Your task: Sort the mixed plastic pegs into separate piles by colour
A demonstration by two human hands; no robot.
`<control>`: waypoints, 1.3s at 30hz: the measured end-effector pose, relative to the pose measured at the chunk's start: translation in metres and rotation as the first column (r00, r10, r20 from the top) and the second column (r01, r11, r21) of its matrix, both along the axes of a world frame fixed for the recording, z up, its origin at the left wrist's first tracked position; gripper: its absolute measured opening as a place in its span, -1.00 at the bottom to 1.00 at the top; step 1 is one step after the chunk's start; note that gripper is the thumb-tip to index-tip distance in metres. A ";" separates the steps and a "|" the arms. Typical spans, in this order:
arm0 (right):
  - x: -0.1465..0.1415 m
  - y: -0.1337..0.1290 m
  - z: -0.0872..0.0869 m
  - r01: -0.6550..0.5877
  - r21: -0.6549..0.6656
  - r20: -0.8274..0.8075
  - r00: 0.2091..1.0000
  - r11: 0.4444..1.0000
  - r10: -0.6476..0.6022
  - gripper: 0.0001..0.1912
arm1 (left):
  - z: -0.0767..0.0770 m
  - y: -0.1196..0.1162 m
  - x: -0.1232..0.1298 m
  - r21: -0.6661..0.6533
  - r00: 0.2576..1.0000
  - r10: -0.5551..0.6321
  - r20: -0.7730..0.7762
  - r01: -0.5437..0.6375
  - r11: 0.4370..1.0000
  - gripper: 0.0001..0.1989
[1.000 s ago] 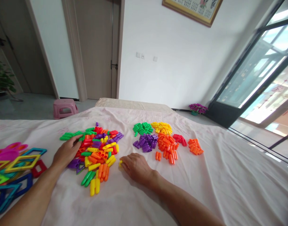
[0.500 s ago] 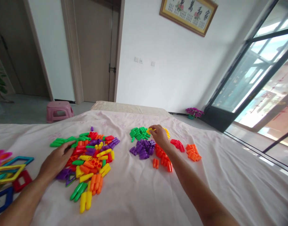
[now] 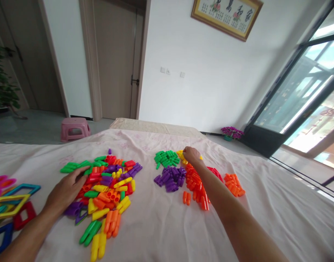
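Left hand (image 3: 66,190) at the upper left border of the mixed pile (image 3: 105,194), palm down, fingers loosely bent and reaching over the green pieces (image 3: 71,167); thumb a little apart from them, a part-open hand, no piece seen gripped. Right hand (image 3: 191,155) reached far forward, over the yellow pile (image 3: 181,155), whose pieces show on either side of it. Its fingers curl down and away, tips hidden behind the hand; cannot tell how far they are closed or whether they have hold of a piece. Yellow pile lies just right of the green pile (image 3: 167,159) and beyond the orange pile (image 3: 193,182). Purple pile (image 3: 170,179) on the near side of the green. Red pile (image 3: 216,172) partly behind the right forearm; a smaller orange cluster (image 3: 234,185) farther right. Orange pair (image 3: 186,198) near the orange pile, toward the wearer. All on a pale, rumpled cloth (image 3: 156,233). Flat coloured frames (image 3: 24,215) at far left, beside the left forearm. Pink stool (image 3: 75,128) on the floor beyond.
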State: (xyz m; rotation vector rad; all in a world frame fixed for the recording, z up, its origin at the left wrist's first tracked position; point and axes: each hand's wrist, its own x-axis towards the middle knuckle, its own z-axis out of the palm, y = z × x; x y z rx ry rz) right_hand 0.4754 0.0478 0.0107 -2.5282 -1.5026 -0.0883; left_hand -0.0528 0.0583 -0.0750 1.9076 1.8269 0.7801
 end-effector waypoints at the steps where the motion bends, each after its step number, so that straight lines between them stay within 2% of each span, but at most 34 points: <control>1: 0.000 0.000 -0.001 0.004 -0.009 0.001 1.000 1.000 -0.004 -0.70 | -0.001 0.000 0.000 0.001 1.000 0.000 -0.005 0.000 1.000 -0.47; 8: -0.001 -0.001 -0.005 0.012 -0.008 0.059 0.998 1.000 -0.012 -0.71 | -0.004 0.002 -0.003 0.025 1.000 -0.012 -0.009 0.012 1.000 -0.46; 13: -0.003 -0.005 0.003 -0.006 0.014 0.093 0.996 1.000 0.005 -0.67 | -0.004 0.002 -0.001 0.058 1.000 -0.006 -0.005 0.006 0.998 -0.47; 17: -0.024 -0.009 0.016 -0.069 0.054 0.112 0.992 0.996 0.063 -0.65 | -0.005 0.002 0.000 0.069 1.000 0.011 -0.013 -0.010 0.998 -0.48; 19: -0.046 -0.014 0.021 -0.157 0.100 0.104 0.984 0.983 0.146 -0.67 | -0.004 0.002 0.000 0.068 1.000 0.011 -0.016 -0.010 0.998 -0.48; 21: -0.076 -0.022 0.024 -0.306 0.160 0.082 0.952 0.939 0.296 -0.70 | -0.004 0.001 0.000 0.069 1.000 0.011 -0.021 -0.009 0.998 -0.49; 22: -0.092 -0.028 0.025 -0.397 0.183 0.067 0.918 0.899 0.392 -0.72 | -0.003 0.001 0.000 0.069 1.000 0.011 -0.025 -0.009 0.998 -0.49; 26: -0.160 -0.054 0.017 -0.698 0.210 0.000 0.700 0.685 0.714 -0.77 | -0.002 0.000 0.000 0.064 1.000 0.003 -0.026 -0.002 0.998 -0.48; 29: -0.200 -0.066 0.004 -0.816 0.198 -0.014 0.552 0.544 0.833 -0.70 | -0.003 0.001 0.000 0.062 1.000 -0.002 -0.022 0.004 0.998 -0.47; 32: -0.225 -0.065 -0.009 -0.896 0.123 0.029 0.434 0.428 0.900 -0.66 | -0.005 0.003 -0.001 0.059 1.000 -0.004 -0.024 0.005 0.998 -0.47; 35: -0.238 -0.058 -0.018 -0.924 0.030 0.087 0.383 0.381 0.920 -0.72 | -0.006 0.004 -0.002 0.067 1.000 -0.004 -0.020 0.006 0.998 -0.47; 39: -0.245 -0.054 -0.021 -0.920 -0.023 0.108 0.387 0.391 0.916 -0.78 | -0.008 0.004 -0.002 0.084 1.000 -0.005 -0.005 0.006 0.996 -0.48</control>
